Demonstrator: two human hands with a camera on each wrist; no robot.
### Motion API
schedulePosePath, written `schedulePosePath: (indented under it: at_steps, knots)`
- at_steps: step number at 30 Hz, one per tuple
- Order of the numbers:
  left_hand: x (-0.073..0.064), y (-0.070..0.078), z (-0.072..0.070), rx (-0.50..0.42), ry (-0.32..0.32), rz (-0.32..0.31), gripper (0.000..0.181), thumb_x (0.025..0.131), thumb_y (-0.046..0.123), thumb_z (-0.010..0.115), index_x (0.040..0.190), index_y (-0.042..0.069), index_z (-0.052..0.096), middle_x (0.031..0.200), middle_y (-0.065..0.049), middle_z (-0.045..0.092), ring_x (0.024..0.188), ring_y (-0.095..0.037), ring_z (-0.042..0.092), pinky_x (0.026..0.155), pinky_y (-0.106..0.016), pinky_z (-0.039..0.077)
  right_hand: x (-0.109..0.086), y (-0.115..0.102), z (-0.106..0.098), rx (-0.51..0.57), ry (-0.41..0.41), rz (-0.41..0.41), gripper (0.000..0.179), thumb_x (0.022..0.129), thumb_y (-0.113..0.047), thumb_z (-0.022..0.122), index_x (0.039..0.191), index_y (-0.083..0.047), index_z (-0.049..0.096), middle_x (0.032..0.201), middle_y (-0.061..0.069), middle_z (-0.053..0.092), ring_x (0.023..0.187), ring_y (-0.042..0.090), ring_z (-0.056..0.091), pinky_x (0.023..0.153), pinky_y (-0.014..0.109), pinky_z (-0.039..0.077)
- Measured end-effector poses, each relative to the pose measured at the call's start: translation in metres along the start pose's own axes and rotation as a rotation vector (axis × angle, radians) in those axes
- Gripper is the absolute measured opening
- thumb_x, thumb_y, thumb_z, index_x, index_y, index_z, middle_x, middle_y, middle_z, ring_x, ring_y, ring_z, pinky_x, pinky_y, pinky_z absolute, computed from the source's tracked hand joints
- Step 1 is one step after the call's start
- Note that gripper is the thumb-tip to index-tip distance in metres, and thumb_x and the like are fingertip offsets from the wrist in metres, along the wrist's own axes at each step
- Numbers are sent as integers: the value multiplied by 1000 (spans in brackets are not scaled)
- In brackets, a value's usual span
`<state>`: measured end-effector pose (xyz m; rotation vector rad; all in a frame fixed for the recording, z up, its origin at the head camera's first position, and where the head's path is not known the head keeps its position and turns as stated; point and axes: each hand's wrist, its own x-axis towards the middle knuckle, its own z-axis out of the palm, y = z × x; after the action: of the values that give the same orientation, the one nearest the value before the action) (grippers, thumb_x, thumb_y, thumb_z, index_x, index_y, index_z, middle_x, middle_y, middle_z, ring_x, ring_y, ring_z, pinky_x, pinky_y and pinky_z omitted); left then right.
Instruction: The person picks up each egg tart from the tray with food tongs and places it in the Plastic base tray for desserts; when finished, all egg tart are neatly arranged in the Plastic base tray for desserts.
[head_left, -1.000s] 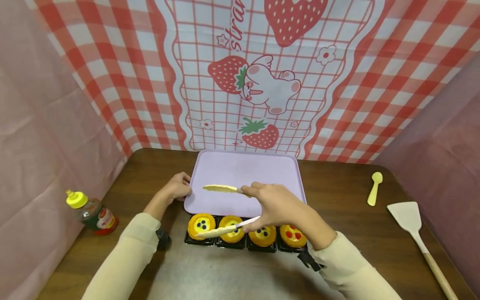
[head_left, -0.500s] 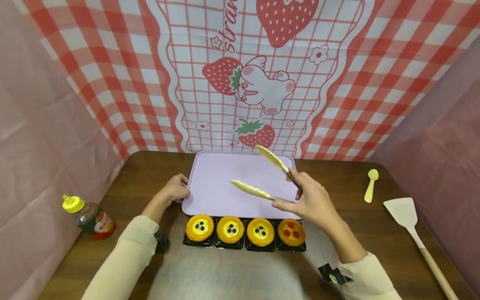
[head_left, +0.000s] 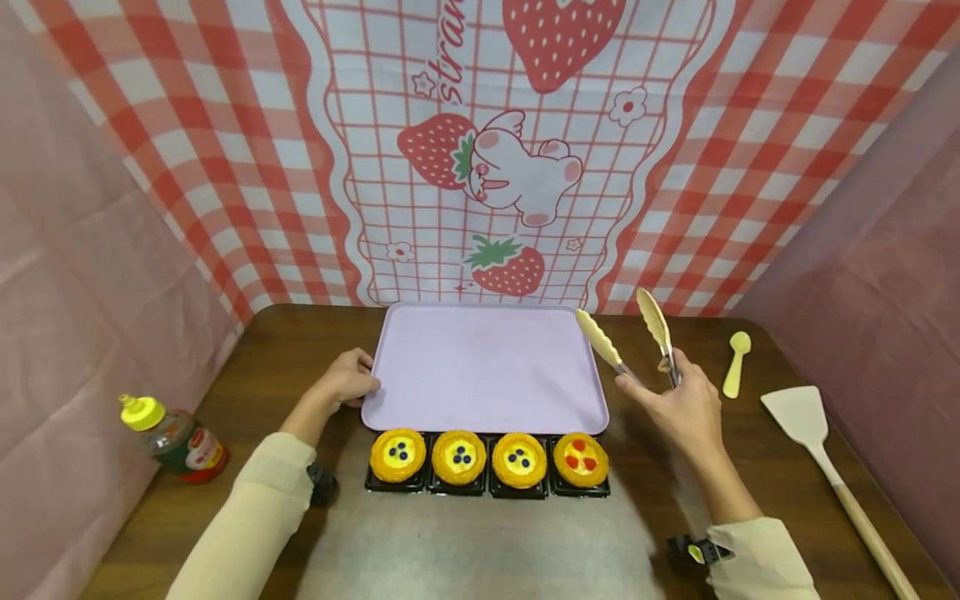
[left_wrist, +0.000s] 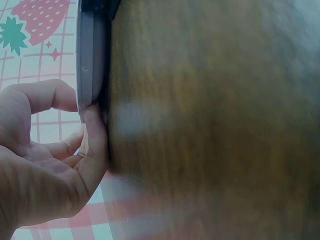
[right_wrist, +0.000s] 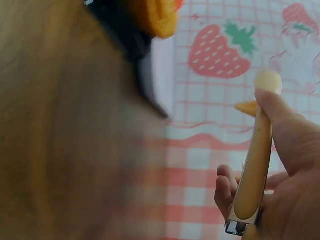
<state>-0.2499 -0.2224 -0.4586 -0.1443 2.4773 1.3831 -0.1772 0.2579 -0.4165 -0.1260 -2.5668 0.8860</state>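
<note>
My left hand [head_left: 348, 377] pinches the left edge of a flat lilac tray [head_left: 480, 358]; in the left wrist view its thumb and a finger grip the tray's rim [left_wrist: 91, 60]. My right hand [head_left: 688, 410] holds a pair of tongs [head_left: 600, 337] above the table, right of the tray. The tongs' cream tips are spread apart, with nothing between them. In the right wrist view a tan tongs handle [right_wrist: 254, 165] lies against the palm. Along the tray's near edge, several tarts stand in black square holders: blue-dotted tarts [head_left: 459, 458] and a rightmost red-topped tart [head_left: 581, 461].
A yellow-capped squeeze bottle [head_left: 176, 440] stands at the left. At the right lie a small yellow spoon [head_left: 737, 364] and a white turner [head_left: 802, 417] with a wooden handle. A checked strawberry cloth [head_left: 502, 167] hangs behind the wooden table [head_left: 292, 333].
My right hand has carried the tongs from over the tray and tarts to the right of the tray, and their tips now point away. My left hand stays at the tray's edge.
</note>
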Motion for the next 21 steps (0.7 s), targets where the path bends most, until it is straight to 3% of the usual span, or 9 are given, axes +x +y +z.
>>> schedulePosePath:
  at_steps: [2, 5, 15, 21]
  knots:
    - [0, 0, -1, 0, 0, 1, 42, 80, 0, 63, 116, -8, 44, 101, -20, 55, 81, -26, 59, 63, -41, 57, 2, 8, 4, 14, 13, 48, 68, 71, -51, 85, 113, -2, 61, 95, 23, 65, 90, 41, 59, 78, 57, 44]
    - [-1, 1, -1, -2, -4, -3, 42, 81, -1, 63, 117, -8, 44, 101, -20, 55, 82, -27, 59, 64, -41, 57, 2, 20, 10, 35, 2, 99, 70, 72, -49, 85, 117, -1, 61, 93, 23, 69, 92, 42, 63, 80, 57, 45]
    - [-3, 2, -2, -6, -4, -7, 41, 82, 0, 62, 118, -8, 45, 101, -20, 55, 83, -27, 59, 65, -40, 58, -3, 41, 22, -43, 19, 167, 70, 69, -41, 88, 109, 9, 60, 86, 26, 64, 86, 48, 60, 76, 59, 45]
    - [-5, 1, -2, -8, -1, 5, 42, 81, 0, 61, 118, -10, 45, 101, -20, 54, 83, -28, 59, 65, -40, 58, -6, 43, 26, -36, 4, 226, 80, 70, -37, 88, 120, 16, 55, 101, 37, 61, 97, 55, 56, 87, 63, 42]
